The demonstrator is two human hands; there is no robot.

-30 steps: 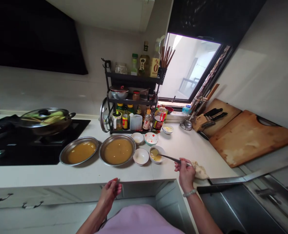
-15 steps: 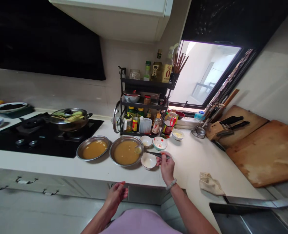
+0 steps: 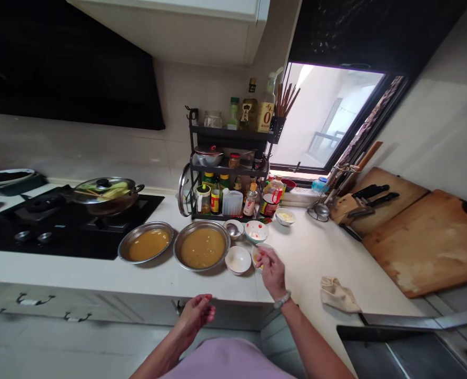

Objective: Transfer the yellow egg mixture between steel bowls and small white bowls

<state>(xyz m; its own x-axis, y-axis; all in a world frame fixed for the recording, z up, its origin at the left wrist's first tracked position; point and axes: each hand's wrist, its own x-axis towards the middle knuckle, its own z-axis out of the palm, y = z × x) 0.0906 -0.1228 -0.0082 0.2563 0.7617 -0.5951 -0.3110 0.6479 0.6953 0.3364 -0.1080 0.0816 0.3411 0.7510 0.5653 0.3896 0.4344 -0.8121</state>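
Observation:
My right hand (image 3: 271, 269) hovers over a small bowl of yellow sauce (image 3: 257, 251) on the white counter (image 3: 304, 258), fingers pinched together. A metal spoon (image 3: 232, 229) rests its head in a small white bowl behind, and its thin handle points towards my pinched fingers. An empty white bowl (image 3: 238, 259) stands just left of that hand. Two steel pans of brown-yellow liquid, the nearer pan (image 3: 202, 246) and the left pan (image 3: 146, 245), sit further left. My left hand (image 3: 197, 315) hangs below the counter's front edge, loosely curled and holding nothing.
A spice rack (image 3: 227, 173) with bottles stands behind the bowls. A lidded wok (image 3: 102, 193) sits on the black hob (image 3: 39, 231). A crumpled cloth (image 3: 338, 295), a knife block (image 3: 355, 202), wooden boards (image 3: 426, 242) and the sink (image 3: 407, 352) lie to the right.
My right hand carried the spoon from the sauce bowl left over the nearer pan, then drew back above the sauce bowl. The view swung left. My left hand stayed low.

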